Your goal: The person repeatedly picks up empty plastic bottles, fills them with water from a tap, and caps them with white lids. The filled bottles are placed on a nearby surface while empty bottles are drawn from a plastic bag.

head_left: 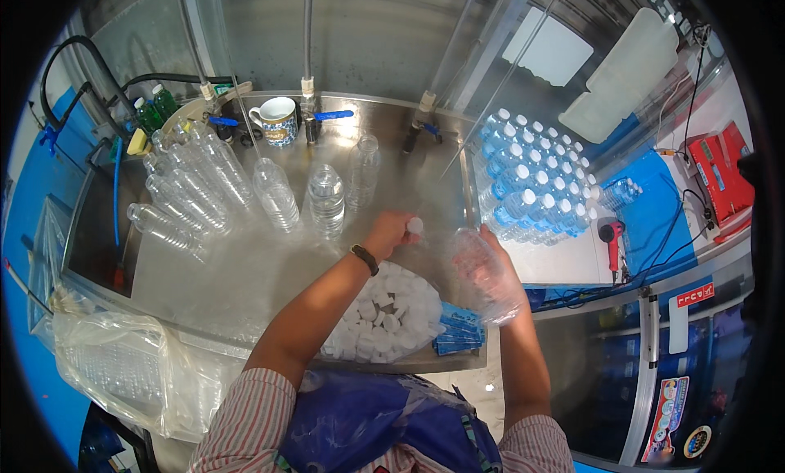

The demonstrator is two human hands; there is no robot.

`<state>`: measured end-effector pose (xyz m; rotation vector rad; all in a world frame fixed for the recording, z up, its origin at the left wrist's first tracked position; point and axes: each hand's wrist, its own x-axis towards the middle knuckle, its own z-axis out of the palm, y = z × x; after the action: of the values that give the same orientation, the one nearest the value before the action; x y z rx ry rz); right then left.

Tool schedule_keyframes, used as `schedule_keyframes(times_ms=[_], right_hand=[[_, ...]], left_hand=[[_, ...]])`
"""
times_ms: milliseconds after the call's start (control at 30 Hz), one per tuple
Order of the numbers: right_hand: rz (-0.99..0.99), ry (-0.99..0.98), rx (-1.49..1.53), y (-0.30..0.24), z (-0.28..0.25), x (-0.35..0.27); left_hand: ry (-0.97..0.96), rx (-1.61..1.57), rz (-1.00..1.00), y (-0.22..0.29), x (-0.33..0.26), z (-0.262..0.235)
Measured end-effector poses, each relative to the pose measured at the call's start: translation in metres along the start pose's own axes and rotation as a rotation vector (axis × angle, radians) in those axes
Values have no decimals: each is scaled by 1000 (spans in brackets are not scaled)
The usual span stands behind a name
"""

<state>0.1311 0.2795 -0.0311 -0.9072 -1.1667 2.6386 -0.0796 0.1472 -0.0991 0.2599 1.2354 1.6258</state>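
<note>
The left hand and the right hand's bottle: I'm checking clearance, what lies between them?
In the head view, a white cap in the left hand, then metal counter before the bottle.

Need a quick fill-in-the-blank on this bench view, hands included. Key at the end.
1. The left hand holds a small round cap coloured ____.
2. The ____ hand holds a clear plastic bottle.
3. A dark band circles the ____ wrist.
4. A pistol-shaped tool, mainly ____, lies right of the rows of white-capped clear bottles.
Missing words: white; right; left; red.
</note>
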Motion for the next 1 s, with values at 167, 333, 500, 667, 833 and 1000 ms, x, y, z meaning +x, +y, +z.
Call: schedule_keyframes(times_ms=[167,333,500,667,833,1000], right_hand=[[-647,364,-922,-22,49,-4],[-961,457,-1136,-15,61,3],[-857,325,-1156,-4,73,21],[-937,229,-1241,2,103,41],[-991,265,-1280,-6,115,40],[-742,266,-1158,-18,112,40]], left_hand=[[17,83,172,5,4,5],[4,9,191,8,3,5],[33,401,257,25,-30,2],[441,1164,1013,59,-101,11],[775,1257,1207,115,-132,-24],[733,1245,1083,115,-126,-46]])
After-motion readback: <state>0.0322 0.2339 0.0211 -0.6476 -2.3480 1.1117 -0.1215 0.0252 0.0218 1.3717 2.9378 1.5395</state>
